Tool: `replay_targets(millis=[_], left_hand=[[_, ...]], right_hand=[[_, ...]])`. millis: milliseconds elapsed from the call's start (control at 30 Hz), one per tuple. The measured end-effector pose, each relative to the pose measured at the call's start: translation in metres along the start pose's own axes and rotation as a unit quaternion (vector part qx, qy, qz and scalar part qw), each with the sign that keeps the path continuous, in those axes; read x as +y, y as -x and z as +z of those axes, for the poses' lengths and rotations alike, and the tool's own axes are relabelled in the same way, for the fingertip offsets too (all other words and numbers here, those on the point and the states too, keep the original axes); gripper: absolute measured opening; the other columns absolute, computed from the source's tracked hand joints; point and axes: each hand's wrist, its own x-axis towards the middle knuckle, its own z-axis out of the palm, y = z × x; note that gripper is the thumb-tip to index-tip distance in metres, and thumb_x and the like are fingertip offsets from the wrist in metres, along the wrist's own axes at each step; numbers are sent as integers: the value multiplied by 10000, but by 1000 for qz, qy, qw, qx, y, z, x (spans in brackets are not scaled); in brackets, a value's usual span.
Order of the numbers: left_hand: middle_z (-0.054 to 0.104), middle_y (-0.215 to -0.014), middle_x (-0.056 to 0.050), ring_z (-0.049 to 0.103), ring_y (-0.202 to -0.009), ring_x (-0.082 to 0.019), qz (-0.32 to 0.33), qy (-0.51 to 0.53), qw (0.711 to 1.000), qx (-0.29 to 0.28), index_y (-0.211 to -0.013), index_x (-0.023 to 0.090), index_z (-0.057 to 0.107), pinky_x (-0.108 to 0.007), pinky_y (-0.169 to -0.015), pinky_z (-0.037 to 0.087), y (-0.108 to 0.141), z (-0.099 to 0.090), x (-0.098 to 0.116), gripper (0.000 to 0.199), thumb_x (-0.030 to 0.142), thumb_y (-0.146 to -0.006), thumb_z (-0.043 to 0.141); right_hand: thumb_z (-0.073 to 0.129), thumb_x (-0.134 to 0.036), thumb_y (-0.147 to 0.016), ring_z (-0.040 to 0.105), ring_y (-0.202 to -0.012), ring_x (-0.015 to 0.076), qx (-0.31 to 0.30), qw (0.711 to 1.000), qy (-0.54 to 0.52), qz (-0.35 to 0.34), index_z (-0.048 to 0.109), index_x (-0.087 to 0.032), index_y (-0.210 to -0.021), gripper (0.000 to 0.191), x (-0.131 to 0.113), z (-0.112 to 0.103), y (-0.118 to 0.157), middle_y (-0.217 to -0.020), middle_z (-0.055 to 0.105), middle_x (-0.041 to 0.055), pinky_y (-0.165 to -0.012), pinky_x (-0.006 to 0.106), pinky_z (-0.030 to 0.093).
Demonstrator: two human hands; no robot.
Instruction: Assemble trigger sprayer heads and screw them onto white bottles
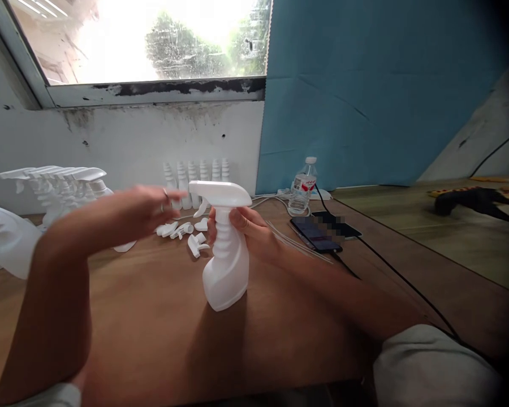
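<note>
A white plastic spray bottle (225, 277) stands nearly upright over the table in front of me, with a white spray head (224, 194) on top. My right hand (258, 230) is wrapped round the bottle's neck from the right, just under the head. To the left of the nozzle is my left hand (150, 208), fingers stretched out and somewhat blurred, holding nothing; a ring shows on one finger. Behind and between the hands lie several loose white trigger parts (197, 244) on the tabletop.
Several spray bottles with heads (74, 175) stand in a row at the left. Several bottles without heads (192, 175) line the wall. To the right are a water bottle (302, 189), a phone (316, 234), thin tubes (299, 243) and black cables (407, 282).
</note>
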Motion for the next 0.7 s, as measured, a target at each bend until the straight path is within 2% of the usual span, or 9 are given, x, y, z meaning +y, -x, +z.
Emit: replay_targets(millis=[67,133,167,267,333,400,533,700], left_hand=[[668,-1216,-39,667,-1009,-170,2,26,986,163,-1284,248,590,-251,-860,532,-4,-15,15,389,354,-910,567],[640,-1248,-46,625,-1102,-163,21,76,969,236,-1302,227,560,-250,-938,503,-10,-15,31,392,354,-931,547],[646,-1234,-42,627,-1092,-158,29,88,970,225,-1286,225,571,-234,-910,511,-14,-12,37,382,366,-932,547],[706,-1097,-24,669,-914,-143,37,65,991,108,-1198,233,651,-199,-730,519,-23,2,41,349,414,-914,562],[731,-961,-16,662,-764,-130,26,67,994,76,-1156,224,687,-199,-652,499,-26,7,36,352,438,-900,573],[730,-870,-9,631,-666,-117,8,78,993,91,-1126,223,712,-201,-607,478,-26,9,31,357,454,-881,593],[709,-895,-14,586,-638,-101,-6,96,990,107,-1100,237,738,-198,-574,452,-24,8,29,334,441,-866,616],[651,-814,-2,486,-558,-74,1,103,990,98,-1081,264,749,-191,-516,407,-21,6,35,297,416,-855,633]], right_hand=[[557,-444,-927,609,-735,161,18,1000,14,-8,604,-132,-1021,329,2,3,-1,-851,622,79,-605,269,514],[560,-435,-929,603,-710,144,29,999,22,-11,601,-143,-1026,311,4,6,-2,-851,621,67,-617,266,519],[566,-431,-927,602,-705,139,34,999,25,-11,601,-147,-1024,303,6,7,-2,-851,621,61,-624,264,521],[593,-431,-911,607,-715,136,65,997,42,-4,592,-151,-1011,297,8,9,-1,-836,618,48,-635,261,524],[615,-410,-901,617,-751,143,81,995,51,1,584,-156,-1020,283,9,8,0,-854,625,48,-655,264,529],[637,-364,-890,627,-811,151,66,996,55,6,581,-162,-1048,263,8,5,1,-923,637,59,-697,272,535],[663,-310,-867,646,-880,173,13,998,56,11,571,-166,-1109,297,6,0,0,-997,643,71,-759,310,548],[724,-286,-818,663,-821,174,22,997,73,22,539,-183,-1110,360,2,2,-3,-963,628,50,-745,337,554]])
